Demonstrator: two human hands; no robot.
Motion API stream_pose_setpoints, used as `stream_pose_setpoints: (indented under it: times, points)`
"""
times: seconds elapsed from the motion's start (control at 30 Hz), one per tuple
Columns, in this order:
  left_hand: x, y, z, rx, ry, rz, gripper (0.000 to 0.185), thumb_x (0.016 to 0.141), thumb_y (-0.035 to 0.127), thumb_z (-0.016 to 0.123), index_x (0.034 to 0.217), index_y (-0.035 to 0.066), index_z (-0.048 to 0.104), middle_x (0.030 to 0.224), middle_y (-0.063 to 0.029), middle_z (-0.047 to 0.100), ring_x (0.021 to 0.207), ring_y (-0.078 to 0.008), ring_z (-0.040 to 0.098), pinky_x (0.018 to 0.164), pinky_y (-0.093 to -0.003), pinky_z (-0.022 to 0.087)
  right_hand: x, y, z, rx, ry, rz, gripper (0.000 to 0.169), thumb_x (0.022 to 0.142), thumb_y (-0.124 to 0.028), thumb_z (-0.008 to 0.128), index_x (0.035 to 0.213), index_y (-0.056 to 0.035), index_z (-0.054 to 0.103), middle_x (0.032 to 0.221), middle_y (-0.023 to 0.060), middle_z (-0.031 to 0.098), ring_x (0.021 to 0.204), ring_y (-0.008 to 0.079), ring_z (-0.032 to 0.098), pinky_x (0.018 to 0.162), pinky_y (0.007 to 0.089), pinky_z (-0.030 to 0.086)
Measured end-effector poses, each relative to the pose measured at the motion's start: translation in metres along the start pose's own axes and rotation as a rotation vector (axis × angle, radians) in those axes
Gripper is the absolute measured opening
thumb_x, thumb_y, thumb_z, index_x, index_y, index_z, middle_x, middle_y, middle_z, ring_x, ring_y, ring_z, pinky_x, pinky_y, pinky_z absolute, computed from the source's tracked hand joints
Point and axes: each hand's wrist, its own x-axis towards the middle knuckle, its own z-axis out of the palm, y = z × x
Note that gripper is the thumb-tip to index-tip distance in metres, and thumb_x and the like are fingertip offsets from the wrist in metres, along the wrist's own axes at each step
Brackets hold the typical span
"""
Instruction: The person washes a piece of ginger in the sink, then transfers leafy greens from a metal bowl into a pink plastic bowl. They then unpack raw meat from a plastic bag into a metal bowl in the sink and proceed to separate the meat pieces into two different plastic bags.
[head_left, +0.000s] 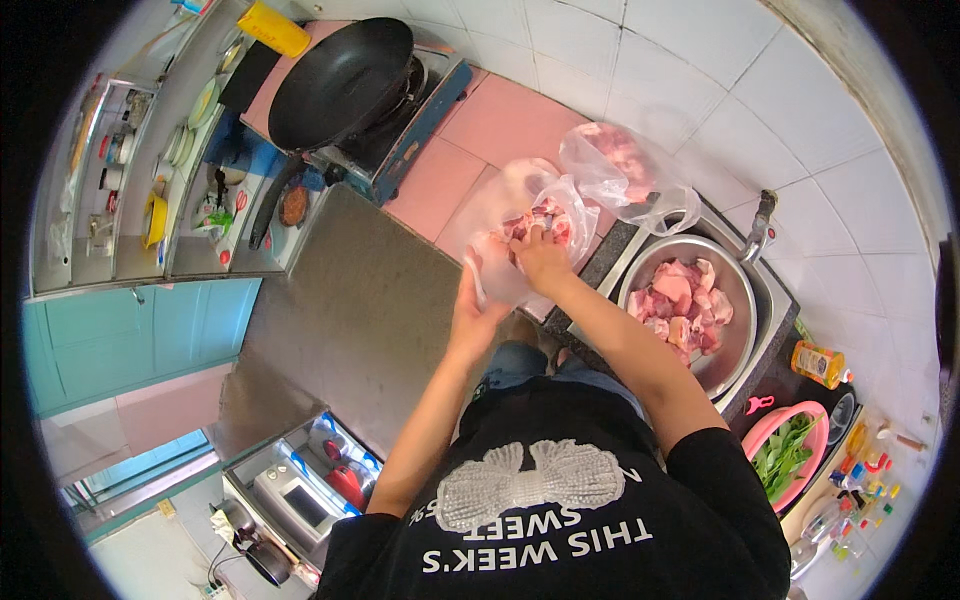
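My left hand (475, 315) pinches the near edge of a clear plastic bag (495, 274) over the pink tiled counter. Inside the bag's mouth, my right hand (541, 259) rests on chopped raw meat (557, 223); its fingertips are hidden, so any grip on a piece is unclear. Just behind, a second clear plastic bag (667, 187) lies against the wall with raw meat (619, 154) inside. To the right, a round metal basin (739, 315) sits in the sink, holding several raw meat chunks (679, 300).
A black frying pan (341, 82) stands on a gas stove (412, 135), its handle jutting over the floor. A faucet (759, 229) rises behind the sink (784, 304). Right of it are an orange bottle (817, 365), a pink peeler (759, 405) and a pink basin (817, 450) of leafy greens (784, 454).
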Motion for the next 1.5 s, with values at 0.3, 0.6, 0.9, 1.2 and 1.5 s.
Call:
stream_pose_setpoints:
  times: [0.3,0.6,0.9,1.2,1.5]
  points:
    - [0.015,0.022,-0.013,0.066,0.022,0.105,0.093,0.075,-0.011,0.052,0.154,0.02,0.015,0.157,-0.0121,0.02,0.112,-0.0119,0.051,0.076,-0.022,0.046,0.013,0.061,-0.024,1.265,0.041,0.264,0.045,0.07,-0.005,0.064,0.115,-0.0064,0.058,0.107,0.0098,0.057,0.093,0.0199,0.06,0.072,0.037,0.057]
    - [0.022,0.048,0.008,-0.141,-0.1,0.077,0.1,0.074,-0.011,0.055,0.154,0.016,0.001,0.158,-0.0123,0.015,0.136,-0.0209,0.034,0.097,-0.0278,0.04,-0.086,0.116,-0.094,2.045,0.138,0.125,0.064,0.059,0.005,0.049,0.122,0.0014,0.051,0.102,0.0137,0.06,0.087,0.0252,0.061,0.07,0.0352,0.053]
    - [0.037,0.06,0.006,-0.294,-0.114,0.012,0.105,0.074,-0.011,0.058,0.153,0.015,-0.005,0.156,-0.0127,0.021,0.127,-0.0201,0.042,0.095,-0.0285,0.043,-0.223,0.177,-0.025,0.536,0.23,0.37,0.031,0.085,-0.004,0.05,0.114,-0.0008,0.062,0.104,0.0132,0.065,0.104,0.0275,0.06,0.092,0.0335,0.046]
    - [0.036,0.077,0.013,-0.223,-0.122,-0.023,0.104,0.075,-0.009,0.057,0.154,0.017,-0.004,0.155,-0.0113,0.024,0.112,-0.0158,0.048,0.085,-0.0264,0.047,-0.102,0.079,-0.088,0.933,0.475,0.056,0.028,0.08,0.003,0.056,0.107,0.0006,0.065,0.099,0.0114,0.068,0.091,0.019,0.065,0.08,0.0296,0.052]
    - [0.03,0.061,-0.009,-0.144,-0.128,0.007,0.101,0.08,-0.008,0.053,0.153,0.029,-0.005,0.159,-0.0133,0.014,0.125,-0.0179,0.045,0.083,-0.0261,0.047,0.032,0.017,-0.115,0.122,-0.219,-0.032,0.048,0.082,-0.007,0.059,0.13,-0.0133,0.052,0.112,0.0216,0.064,0.103,0.0381,0.061,0.083,0.0461,0.049]
